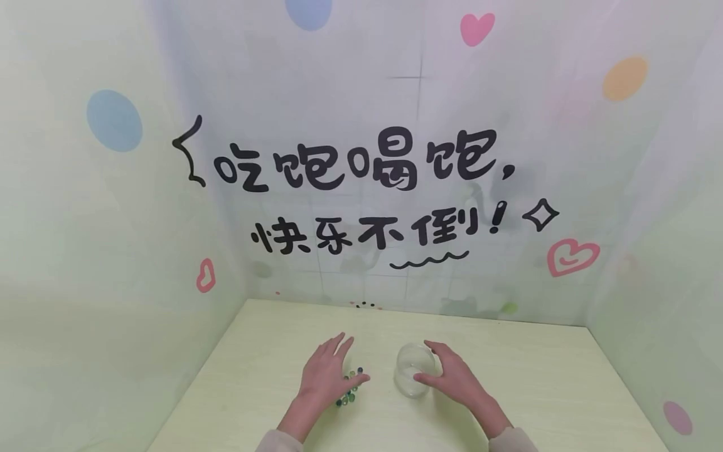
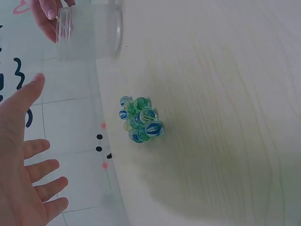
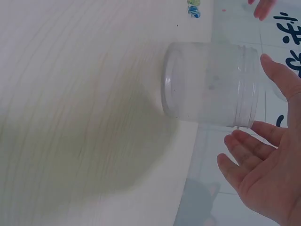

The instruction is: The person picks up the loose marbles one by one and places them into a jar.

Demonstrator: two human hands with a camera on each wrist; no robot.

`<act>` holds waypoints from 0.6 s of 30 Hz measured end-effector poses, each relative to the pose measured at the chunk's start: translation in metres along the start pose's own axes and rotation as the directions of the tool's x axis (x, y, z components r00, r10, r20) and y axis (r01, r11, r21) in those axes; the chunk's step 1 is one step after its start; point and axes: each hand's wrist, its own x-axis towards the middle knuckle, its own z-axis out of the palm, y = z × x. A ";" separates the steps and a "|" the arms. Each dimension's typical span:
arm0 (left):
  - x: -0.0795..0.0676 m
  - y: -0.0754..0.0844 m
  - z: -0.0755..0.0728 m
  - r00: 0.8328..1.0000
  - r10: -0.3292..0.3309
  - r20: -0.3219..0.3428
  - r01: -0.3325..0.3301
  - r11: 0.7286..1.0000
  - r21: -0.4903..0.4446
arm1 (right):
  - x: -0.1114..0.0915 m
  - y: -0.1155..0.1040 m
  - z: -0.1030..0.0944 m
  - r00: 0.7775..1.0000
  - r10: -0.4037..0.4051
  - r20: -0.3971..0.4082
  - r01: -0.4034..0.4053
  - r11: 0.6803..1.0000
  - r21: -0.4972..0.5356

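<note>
A small cluster of glass marbles, clear with blue and green swirls, lies on the table. Over them hovers my left hand, its thumb and fingers spread and holding nothing; it covers some of the marbles in the head view. To the right stands a clear, lidless jar, upright and with nothing visible inside. Around its ridged rim, my right hand has its thumb and fingers parted. In the right wrist view the fingers are beside the jar; whether they touch it I cannot tell.
The pale wood-grain table meets a white printed backdrop at its far edge. Similar fabric walls close in the left and right sides.
</note>
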 end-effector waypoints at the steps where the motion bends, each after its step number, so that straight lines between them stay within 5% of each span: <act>1: -0.001 0.000 0.000 1.000 -0.003 -0.001 0.003 1.000 0.003 | 0.000 0.000 0.001 1.000 0.003 -0.002 -0.003 1.000 0.006; 18: -0.015 -0.010 0.007 0.997 -0.073 0.011 0.073 0.996 -0.043 | -0.001 0.004 0.010 0.999 0.032 0.040 -0.041 0.970 0.238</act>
